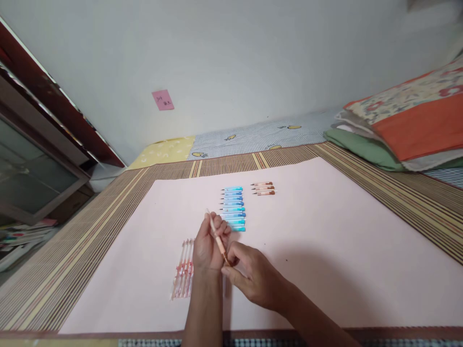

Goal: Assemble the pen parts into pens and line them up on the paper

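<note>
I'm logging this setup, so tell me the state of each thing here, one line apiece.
Held pen: gripped, slanted
Left hand: curled around the pen
Right hand: pinching the pen's brown end
Blue pens: lying in a row
Brown-ended pens: lying parallel
Pink-patterned pens: side by side, partly hidden
Pale sheet: spread out
Pink note: stuck up
Fabrics: piled

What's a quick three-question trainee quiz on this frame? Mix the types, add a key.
1. How many brown-ended pens lie right of the blue pens?

2. True or false: the left hand and right hand are both on the held pen.

3. Where is the pink note?
A) On the mat
B) On the wall
C) Under the blue pens

Key: 1. Three. 2. True; the right hand is at its brown end. 3. B.
</note>
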